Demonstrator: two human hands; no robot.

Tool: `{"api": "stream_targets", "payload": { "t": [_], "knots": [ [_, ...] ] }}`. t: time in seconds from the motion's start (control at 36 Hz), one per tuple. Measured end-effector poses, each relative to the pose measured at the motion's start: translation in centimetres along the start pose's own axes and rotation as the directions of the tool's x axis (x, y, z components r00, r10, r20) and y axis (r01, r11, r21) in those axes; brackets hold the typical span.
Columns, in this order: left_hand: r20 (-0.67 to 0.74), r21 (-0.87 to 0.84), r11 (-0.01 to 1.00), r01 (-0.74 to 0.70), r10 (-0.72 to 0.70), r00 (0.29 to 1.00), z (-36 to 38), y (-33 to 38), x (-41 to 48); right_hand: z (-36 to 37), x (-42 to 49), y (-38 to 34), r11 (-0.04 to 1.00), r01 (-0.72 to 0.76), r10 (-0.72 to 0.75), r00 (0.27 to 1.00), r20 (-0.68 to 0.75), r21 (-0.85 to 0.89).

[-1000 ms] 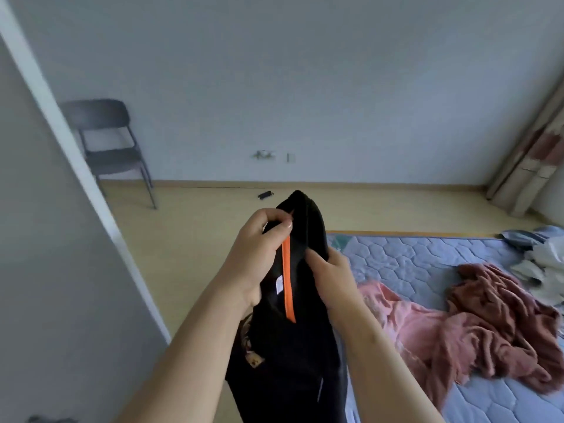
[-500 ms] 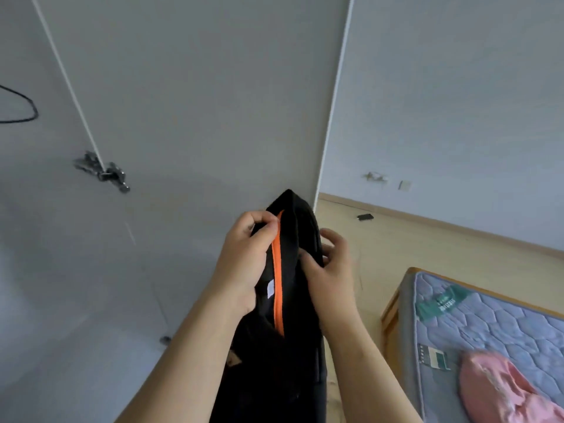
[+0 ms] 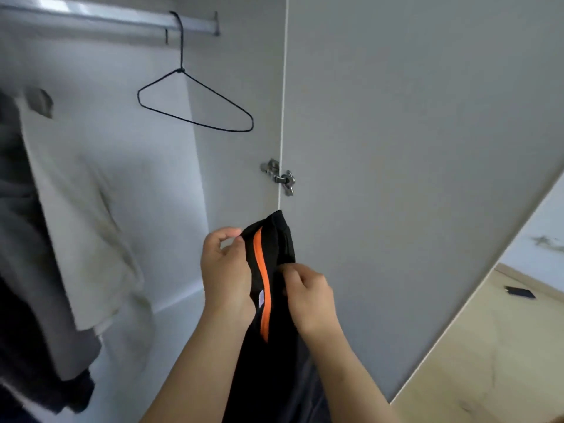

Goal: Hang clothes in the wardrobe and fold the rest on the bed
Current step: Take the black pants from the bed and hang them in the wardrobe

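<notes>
Black garment [image 3: 274,361] with an orange stripe [image 3: 263,285] is held up in front of the open wardrobe, between the two hands. Its top edge comes close under the metal hinge [image 3: 279,177]. The left hand [image 3: 227,273] holds the left side of the cloth near the top: its fingers are curled and the thumb meets them on the edge of the fabric, in a pinch. The right hand [image 3: 308,297] holds the right side a little lower, with thumb and fingers closed on a fold of the black fabric. Both grips are narrow and tight on the cloth. The two forearms rise from the bottom of the view and lean toward each other, so the hands are nearly side by side, with the stripe between them. Below the hands the garment hangs down between the forearms and leaves the view at the bottom. A small white label [image 3: 261,299] sits just beside the stripe. Above and to the left, a black wire hanger [image 3: 195,99] hangs from the rail [image 3: 106,18], well apart from the hands. Further left a pale shirt [image 3: 76,209] hangs, blurred, with dark clothes [image 3: 18,300] beside it at the edge. The wardrobe door [image 3: 412,148] stands open on the right, and past it a wooden floor [image 3: 488,361] shows with a small dark object [image 3: 519,292] on it.
</notes>
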State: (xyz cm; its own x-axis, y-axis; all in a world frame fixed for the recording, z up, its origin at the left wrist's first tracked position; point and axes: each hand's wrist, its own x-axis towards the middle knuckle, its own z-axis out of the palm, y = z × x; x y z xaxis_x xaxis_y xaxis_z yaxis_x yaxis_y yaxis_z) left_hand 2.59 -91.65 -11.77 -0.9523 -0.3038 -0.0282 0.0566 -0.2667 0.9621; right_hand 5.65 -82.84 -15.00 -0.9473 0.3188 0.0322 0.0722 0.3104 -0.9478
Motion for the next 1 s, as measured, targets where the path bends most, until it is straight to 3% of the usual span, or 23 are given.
{"api": "stream_targets", "payload": {
  "t": [0.06,0.11,0.22,0.33,0.39,0.47,0.56,0.67,0.81,0.89,1.0],
  "knots": [
    [-0.071,-0.015,1.0,-0.008,0.007,0.997,-1.1,0.2,0.4,0.6,-0.3,-0.8,0.98,-0.075,0.052,0.991,0.126,0.186],
    [-0.137,-0.065,0.998,0.003,-0.012,0.991,-1.9,0.4,0.8,1.1,-0.6,-1.4,0.965,-0.079,0.01,0.964,0.265,0.251],
    [-0.198,-0.228,0.971,0.073,-0.12,0.973,-3.2,1.0,1.3,1.8,-0.9,-1.6,0.993,0.005,-0.06,0.888,0.456,0.12],
    [-0.251,-0.271,0.962,0.039,-0.11,0.962,-4.5,1.2,1.6,2.0,-0.8,-1.9,0.998,0.061,-0.061,0.805,0.59,0.02],
    [-0.245,-0.27,0.963,0.017,-0.086,0.966,-4.8,1.4,1.7,2.5,-0.6,-1.5,0.997,0.08,-0.066,0.823,0.564,0.001],
    [-0.205,-0.165,0.986,-0.016,-0.018,0.979,-5.2,1.5,1.8,3.0,0.0,-0.8,0.999,-0.026,0.007,0.9,0.436,0.038],
    [-0.114,0.006,0.999,-0.051,0.052,0.992,-6.2,1.7,2.0,3.1,1.3,-0.1,0.995,-0.082,0.064,0.97,0.234,0.064],
    [-0.025,0.285,0.95,-0.13,0.144,0.989,-8.1,1.7,3.1,2.9,3.2,-1.0,0.995,-0.023,0.019,0.999,0.043,0.096],
    [0.009,0.525,0.824,-0.215,0.247,0.969,-10.1,1.4,3.9,2.3,4.3,-3.5,0.978,0.204,-0.202,0.979,0.039,-0.039],
    [0.108,0.719,0.647,-0.256,0.26,0.96,-10.7,1.4,4.5,2.6,4.4,-4.5,0.944,0.315,-0.305,0.947,0.103,-0.101],
    [0.383,0.859,0.344,-0.38,0.062,0.922,-10.1,0.6,5.4,3.4,4.4,-4.6,0.918,0.381,-0.358,0.915,0.184,-0.11]
  ]
}}
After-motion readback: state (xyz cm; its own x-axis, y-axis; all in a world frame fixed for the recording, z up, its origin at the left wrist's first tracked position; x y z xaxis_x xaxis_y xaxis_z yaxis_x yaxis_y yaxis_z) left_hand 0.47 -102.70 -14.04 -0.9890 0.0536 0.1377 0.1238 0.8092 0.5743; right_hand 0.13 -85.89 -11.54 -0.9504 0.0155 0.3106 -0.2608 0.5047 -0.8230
